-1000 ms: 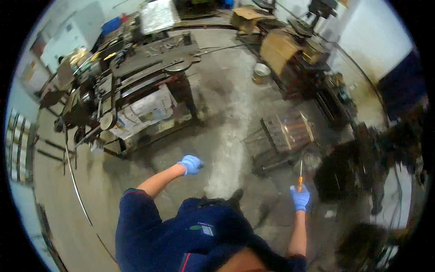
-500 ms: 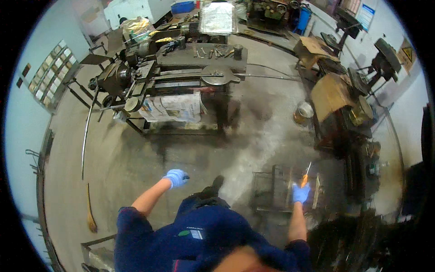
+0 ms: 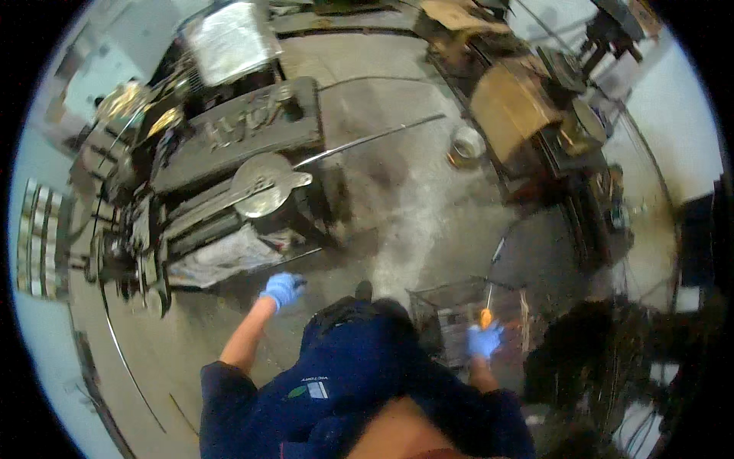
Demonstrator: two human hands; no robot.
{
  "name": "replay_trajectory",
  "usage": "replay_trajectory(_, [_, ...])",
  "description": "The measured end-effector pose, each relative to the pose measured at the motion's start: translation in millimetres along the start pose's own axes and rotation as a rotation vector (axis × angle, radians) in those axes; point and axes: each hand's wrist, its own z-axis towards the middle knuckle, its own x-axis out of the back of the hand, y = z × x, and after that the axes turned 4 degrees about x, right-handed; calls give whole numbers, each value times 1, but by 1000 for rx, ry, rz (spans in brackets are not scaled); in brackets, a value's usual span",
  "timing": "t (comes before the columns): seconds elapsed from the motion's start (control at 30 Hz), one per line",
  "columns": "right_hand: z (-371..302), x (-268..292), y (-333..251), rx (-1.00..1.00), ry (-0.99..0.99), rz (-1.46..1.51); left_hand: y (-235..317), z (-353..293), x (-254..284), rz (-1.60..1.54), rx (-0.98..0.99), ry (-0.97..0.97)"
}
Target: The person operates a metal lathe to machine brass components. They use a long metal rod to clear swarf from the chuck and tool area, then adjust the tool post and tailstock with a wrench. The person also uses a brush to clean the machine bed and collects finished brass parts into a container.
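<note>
My right hand, in a blue glove, grips a screwdriver-like tool with an orange handle. Its thin metal shaft points away from me. Beneath that hand is a dark low rack or frame with pale strips along its right side. My left hand, gloved the same way, hangs in front of the machine bench with its fingers curled. Something small and dark shows at its fingertips, too blurred to name. Nearest to it are the bench's lower edge and a newspaper sheet.
A machine bench carries a round metal plate and a long rod jutting right. Hand tools lie on its dark top. A metal bucket stands on the floor beside a right-hand bench with cardboard. Another rod lies at left.
My view has turned right and moved forward, so the machine bench now sits farther left and closer. The orange-handled tool stays in my right hand; my left hand remains curled.
</note>
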Motion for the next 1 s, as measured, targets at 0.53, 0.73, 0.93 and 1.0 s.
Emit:
replay_trajectory(0.53, [55, 16, -33, -360, -454, -131, 178, 232, 199, -79, -550, 62])
replay_trajectory(0.73, [204, 9, -44, -226, -571, -28, 247, 359, 234, -51, -584, 172])
replay_trajectory(0.93, [400, 38, -86, -21, -663, 148, 274, 393, 228, 13, -346, 370])
replay_trajectory(1.0, [468, 47, -104, 41, -694, 166, 279, 402, 216, 37, -162, 265])
